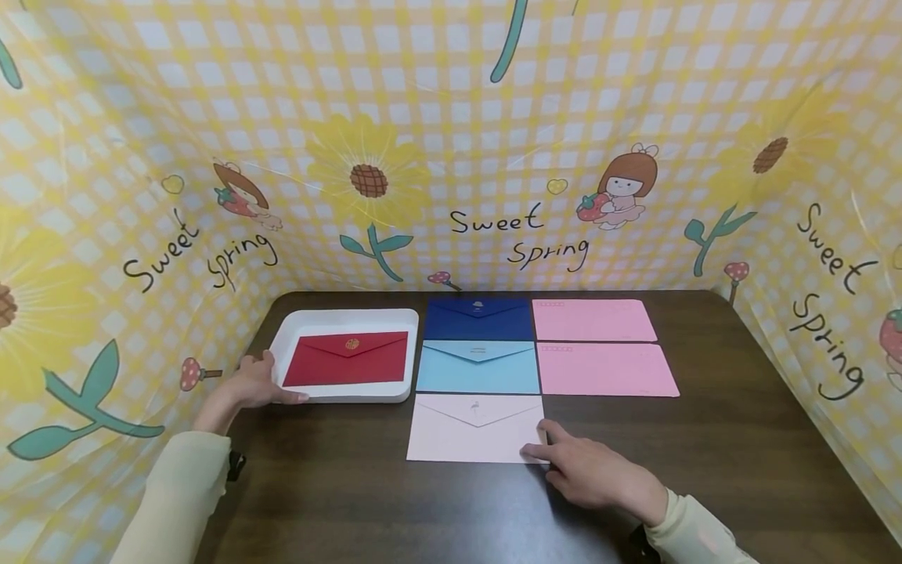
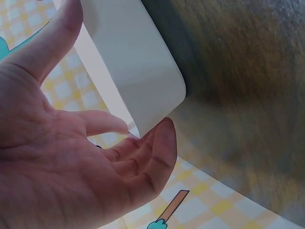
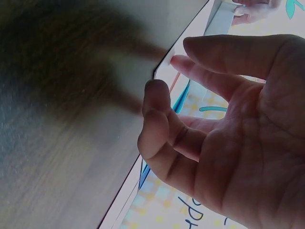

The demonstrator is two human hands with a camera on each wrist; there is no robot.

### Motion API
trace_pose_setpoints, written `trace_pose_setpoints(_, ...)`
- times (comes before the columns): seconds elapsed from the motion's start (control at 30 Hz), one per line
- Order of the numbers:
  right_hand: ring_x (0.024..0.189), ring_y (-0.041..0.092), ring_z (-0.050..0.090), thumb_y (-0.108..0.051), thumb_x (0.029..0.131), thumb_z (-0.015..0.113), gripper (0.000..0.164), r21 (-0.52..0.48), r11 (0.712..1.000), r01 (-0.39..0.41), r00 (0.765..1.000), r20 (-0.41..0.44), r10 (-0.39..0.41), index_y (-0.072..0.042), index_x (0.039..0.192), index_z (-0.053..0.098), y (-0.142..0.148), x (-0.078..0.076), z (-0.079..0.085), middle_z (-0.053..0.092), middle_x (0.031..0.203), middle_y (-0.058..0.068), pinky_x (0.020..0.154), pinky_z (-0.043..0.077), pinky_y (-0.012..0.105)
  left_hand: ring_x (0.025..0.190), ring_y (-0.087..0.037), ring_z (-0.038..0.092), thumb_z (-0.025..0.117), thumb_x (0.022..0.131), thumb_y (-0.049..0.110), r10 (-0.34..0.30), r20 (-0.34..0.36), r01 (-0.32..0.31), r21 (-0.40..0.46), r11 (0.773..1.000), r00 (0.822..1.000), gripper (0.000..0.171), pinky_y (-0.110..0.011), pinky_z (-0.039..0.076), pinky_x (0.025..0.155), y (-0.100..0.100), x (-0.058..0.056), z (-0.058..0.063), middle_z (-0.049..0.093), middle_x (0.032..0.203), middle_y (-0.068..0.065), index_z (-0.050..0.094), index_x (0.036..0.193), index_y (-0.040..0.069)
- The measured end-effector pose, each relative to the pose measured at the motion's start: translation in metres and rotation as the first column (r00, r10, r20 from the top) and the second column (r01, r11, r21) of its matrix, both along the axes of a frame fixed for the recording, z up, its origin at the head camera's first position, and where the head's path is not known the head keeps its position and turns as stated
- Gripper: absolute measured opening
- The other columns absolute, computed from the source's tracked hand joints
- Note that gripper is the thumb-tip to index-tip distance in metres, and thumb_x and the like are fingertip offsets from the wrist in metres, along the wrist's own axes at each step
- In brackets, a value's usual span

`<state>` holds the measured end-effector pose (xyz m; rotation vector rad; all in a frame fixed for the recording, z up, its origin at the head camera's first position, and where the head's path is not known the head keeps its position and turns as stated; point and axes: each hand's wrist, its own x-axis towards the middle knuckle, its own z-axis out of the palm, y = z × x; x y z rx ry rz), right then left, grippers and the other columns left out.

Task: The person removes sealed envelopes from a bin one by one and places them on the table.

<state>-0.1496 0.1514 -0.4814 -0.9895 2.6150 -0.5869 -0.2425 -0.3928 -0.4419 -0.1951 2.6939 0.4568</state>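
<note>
At the left my left hand (image 1: 257, 382) holds the white tray (image 1: 345, 398) by its near left corner, thumb along the near wall and fingers on the left side. Its fingers bend around the tray corner (image 2: 157, 95) in the left wrist view. A red envelope (image 1: 348, 360) with a gold emblem lies in the tray. Two fingertips of my right hand (image 1: 592, 470) rest on the right end of a pale pink-white envelope (image 1: 465, 435). Thumb and fingers stand apart in the right wrist view, fingertips right at the envelope's edge.
Behind the pale envelope lie a light blue envelope (image 1: 479, 376) and a dark blue envelope (image 1: 479, 321). To their right are two pink envelopes, a near one (image 1: 606, 370) and a far one (image 1: 595, 321). A yellow checked cloth (image 1: 451, 141) walls the brown table (image 1: 338, 486).
</note>
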Motion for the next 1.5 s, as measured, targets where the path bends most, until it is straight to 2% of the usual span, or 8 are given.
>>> trace_pose_setpoints(0.4,0.067,0.014,0.050,-0.002,0.095,0.070,0.044,0.009,1.000,0.013,1.000,0.019,-0.013,-0.017,0.137,0.071,-0.001,0.001,0.002,0.049,0.135,0.015,0.058,0.044,0.031,0.125,-0.065,0.029,0.088,0.080,0.052,-0.010,-0.014,0.010,-0.014,1.000,1.000,0.134,-0.073,0.034,0.108,-0.003,0.000,-0.003,0.019,0.137,-0.054,0.007,0.148,-0.030)
trace_pose_setpoints(0.6,0.089,0.020,0.064,-0.006,0.097,0.072,0.040,-0.015,1.000,0.011,1.000,-0.026,-0.011,-0.014,0.136,0.069,-0.001,0.000,0.007,0.057,0.134,0.013,0.077,0.057,0.044,0.125,-0.065,0.029,0.086,0.081,0.054,-0.011,-0.018,0.011,-0.017,1.000,1.000,0.134,-0.073,0.034,0.108,-0.003,0.003,-0.001,0.018,0.138,-0.054,0.006,0.148,-0.030)
trace_pose_setpoints(0.8,0.101,0.024,0.069,-0.012,0.099,0.071,0.029,-0.076,0.997,0.034,0.994,-0.097,-0.042,-0.009,0.128,0.072,-0.002,-0.002,0.009,0.068,0.122,0.008,0.086,0.057,0.049,0.122,-0.063,0.031,0.087,0.080,0.052,0.001,-0.024,0.000,0.007,1.000,1.000,0.132,-0.072,0.035,0.106,-0.004,0.003,0.000,0.023,0.134,-0.052,0.009,0.149,-0.029)
trace_pose_setpoints(0.97,0.098,0.022,0.069,-0.010,0.099,0.072,0.024,-0.126,0.984,0.129,0.989,-0.055,-0.137,-0.005,0.122,0.074,-0.006,-0.006,0.010,0.074,0.113,0.006,0.086,0.057,0.049,0.120,-0.059,0.032,0.091,0.078,0.045,-0.021,-0.082,0.024,0.046,0.999,0.996,0.118,-0.071,0.038,0.101,-0.005,0.001,0.002,0.034,0.131,-0.047,0.023,0.145,-0.025)
trace_pose_setpoints(1.13,0.088,0.017,0.066,-0.002,0.096,0.070,0.021,-0.160,0.963,0.215,0.976,-0.008,-0.219,-0.003,0.115,0.078,-0.012,-0.011,0.015,0.076,0.107,0.007,0.083,0.058,0.045,0.120,-0.058,0.032,0.091,0.078,0.043,-0.036,-0.092,0.040,0.047,0.998,0.995,0.115,-0.071,0.038,0.101,-0.004,0.000,0.003,0.037,0.131,-0.047,0.025,0.143,-0.025)
trace_pose_setpoints(1.33,0.079,0.012,0.059,0.003,0.094,0.065,0.022,-0.216,0.944,0.249,0.965,-0.024,-0.260,-0.006,0.109,0.079,-0.015,-0.010,0.016,0.076,0.101,0.004,0.074,0.054,0.035,0.118,-0.056,0.035,0.093,0.075,0.044,-0.019,-0.098,0.025,0.060,0.998,0.995,0.117,-0.068,0.041,0.099,-0.003,0.000,0.000,0.040,0.127,-0.043,0.028,0.144,-0.024)
trace_pose_setpoints(1.5,0.075,0.011,0.057,0.002,0.095,0.066,0.020,-0.253,0.936,0.246,0.969,0.024,-0.248,-0.006,0.108,0.079,-0.018,-0.007,0.013,0.076,0.100,0.003,0.069,0.050,0.032,0.119,-0.056,0.036,0.093,0.074,0.045,-0.002,-0.097,0.006,0.047,0.999,0.995,0.121,-0.068,0.042,0.099,-0.001,0.001,-0.002,0.036,0.129,-0.045,0.025,0.146,-0.025)
